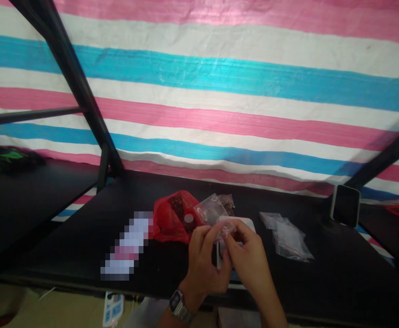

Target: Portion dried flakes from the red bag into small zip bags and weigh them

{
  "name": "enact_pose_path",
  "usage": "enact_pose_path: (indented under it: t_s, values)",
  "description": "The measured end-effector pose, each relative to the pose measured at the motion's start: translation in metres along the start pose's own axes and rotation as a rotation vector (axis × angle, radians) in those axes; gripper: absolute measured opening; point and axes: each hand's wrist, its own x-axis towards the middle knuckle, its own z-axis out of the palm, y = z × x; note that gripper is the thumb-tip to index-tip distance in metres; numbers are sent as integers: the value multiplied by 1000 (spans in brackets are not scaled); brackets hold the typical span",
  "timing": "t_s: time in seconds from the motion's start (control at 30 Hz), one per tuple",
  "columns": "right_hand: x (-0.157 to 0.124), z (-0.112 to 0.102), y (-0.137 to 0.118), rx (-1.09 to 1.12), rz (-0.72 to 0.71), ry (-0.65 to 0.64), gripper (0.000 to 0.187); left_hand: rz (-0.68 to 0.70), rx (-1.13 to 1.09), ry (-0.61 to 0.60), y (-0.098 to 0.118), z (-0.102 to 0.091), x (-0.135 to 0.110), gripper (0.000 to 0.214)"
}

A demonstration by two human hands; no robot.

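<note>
Between our left hand (206, 263) and right hand (249, 253) we have a pouch (213, 212); around them on the desk (336, 278), a bag (168, 223) at ten o'clock, a packet (228, 203) at twelve, sachets (290, 238) between two and three, a device (345, 206) beyond.

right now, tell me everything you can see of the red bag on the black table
The red bag looks like thin, slightly shiny plastic. It lies on the black table, its crumpled mouth spread open, showing small dark brown bits and a pale round thing inside. A clear plastic bag overlaps its right edge in the view. The left hand is beside its lower right side; whether they touch is unclear.
</note>
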Motion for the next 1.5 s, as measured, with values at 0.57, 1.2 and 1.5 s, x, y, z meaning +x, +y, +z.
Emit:
enact_pose_path:
  t_s: [0.57, 1.2, 1.5]
  values:
    - [-4, -31, 4, -84, 100, -263, 14, 133, -38, -446, -16, -34, 12, 61]
    - [66, 69, 6, -935, -373, -497, 36, -422, 2, -298, -57, -74, 6, 16]
    - [85, 58, -8, -1318, -250, -311, 28, -574, 79, -352, -57, -76, 9, 25]
